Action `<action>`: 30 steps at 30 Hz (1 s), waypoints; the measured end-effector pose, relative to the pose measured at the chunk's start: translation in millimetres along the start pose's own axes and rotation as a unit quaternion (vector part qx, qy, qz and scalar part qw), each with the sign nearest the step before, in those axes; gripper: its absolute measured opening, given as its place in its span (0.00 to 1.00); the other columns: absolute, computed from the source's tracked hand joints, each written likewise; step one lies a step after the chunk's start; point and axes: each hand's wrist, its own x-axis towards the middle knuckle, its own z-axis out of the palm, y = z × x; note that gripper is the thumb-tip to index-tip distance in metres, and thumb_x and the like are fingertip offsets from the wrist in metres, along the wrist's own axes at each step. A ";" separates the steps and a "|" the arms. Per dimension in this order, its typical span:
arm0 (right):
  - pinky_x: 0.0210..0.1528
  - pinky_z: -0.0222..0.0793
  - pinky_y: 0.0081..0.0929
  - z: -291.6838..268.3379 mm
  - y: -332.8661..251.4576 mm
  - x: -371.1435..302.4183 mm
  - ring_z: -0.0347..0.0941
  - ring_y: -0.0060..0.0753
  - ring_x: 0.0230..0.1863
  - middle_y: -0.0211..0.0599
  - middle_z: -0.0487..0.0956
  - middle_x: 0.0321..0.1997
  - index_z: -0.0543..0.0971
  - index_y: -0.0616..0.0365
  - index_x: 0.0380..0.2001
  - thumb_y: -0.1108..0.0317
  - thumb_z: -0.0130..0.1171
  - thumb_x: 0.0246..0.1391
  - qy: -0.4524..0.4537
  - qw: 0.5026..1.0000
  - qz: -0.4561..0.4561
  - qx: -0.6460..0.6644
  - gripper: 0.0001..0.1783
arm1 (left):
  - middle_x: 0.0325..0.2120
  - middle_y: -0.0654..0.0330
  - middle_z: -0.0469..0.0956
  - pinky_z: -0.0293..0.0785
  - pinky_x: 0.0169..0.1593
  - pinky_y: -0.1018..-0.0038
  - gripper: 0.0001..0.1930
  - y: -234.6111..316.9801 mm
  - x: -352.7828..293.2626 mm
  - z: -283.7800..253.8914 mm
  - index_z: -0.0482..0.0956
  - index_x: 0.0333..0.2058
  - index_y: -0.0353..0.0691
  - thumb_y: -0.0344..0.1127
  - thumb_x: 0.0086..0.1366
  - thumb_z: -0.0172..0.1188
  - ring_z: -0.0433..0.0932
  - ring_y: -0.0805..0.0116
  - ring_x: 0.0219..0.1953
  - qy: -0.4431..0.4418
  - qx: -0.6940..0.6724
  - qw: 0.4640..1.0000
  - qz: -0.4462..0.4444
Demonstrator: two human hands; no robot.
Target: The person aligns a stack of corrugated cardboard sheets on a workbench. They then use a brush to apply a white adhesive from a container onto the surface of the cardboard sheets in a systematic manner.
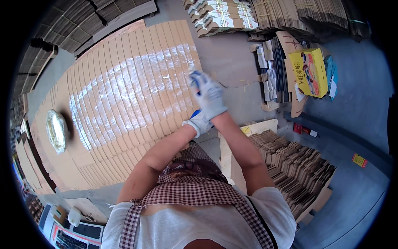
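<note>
A long row of overlapping flat cardboard sheets [89, 155] lies in front of me, with a broad band of shiny clear film [124, 89] across it. At the row's right end is my right hand [210, 97], in a white glove with blue parts. Motion smears its fingers, and I cannot make out anything in them. Below it, close to the right wrist, is my left hand [200, 123] in a matching glove beside the near right corner of the cardboard; its fingers are mostly hidden. A roll of clear film [57, 130] rests on the cardboard at the far left.
Bundled cardboard stacks [282, 16] stand at the back right. A yellow box [309, 72] sits on upright sheets at the right. Close by my right arm is a crate of packed cardboard pieces [290, 166]. More stacks [70, 25] line the back left.
</note>
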 end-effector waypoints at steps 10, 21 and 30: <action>0.48 0.73 0.41 -10.2 59.8 29.2 0.77 0.51 0.44 0.44 0.79 0.47 0.75 0.55 0.50 0.64 0.62 0.52 0.023 0.989 0.147 -0.003 0.21 | 0.45 0.61 0.79 0.62 0.65 0.60 0.11 71.4 7.8 -30.3 0.82 0.40 0.51 0.37 0.63 0.53 0.74 0.55 0.52 -0.190 0.565 0.793 0.123; 0.47 0.73 0.43 -31.3 39.8 7.7 0.77 0.53 0.43 0.45 0.80 0.44 0.78 0.55 0.44 0.59 0.65 0.49 0.006 0.973 0.222 0.055 0.19 | 0.49 0.59 0.77 0.62 0.64 0.60 0.16 57.0 10.8 -26.7 0.81 0.46 0.47 0.40 0.60 0.56 0.70 0.54 0.57 -0.186 0.601 0.765 0.134; 0.49 0.72 0.41 -37.5 39.5 -28.0 0.76 0.54 0.46 0.48 0.78 0.46 0.75 0.54 0.47 0.62 0.65 0.50 -0.041 0.966 0.253 0.014 0.21 | 0.48 0.60 0.77 0.57 0.67 0.57 0.14 41.9 10.5 -20.3 0.82 0.44 0.51 0.42 0.62 0.54 0.70 0.55 0.57 -0.108 0.573 0.792 0.182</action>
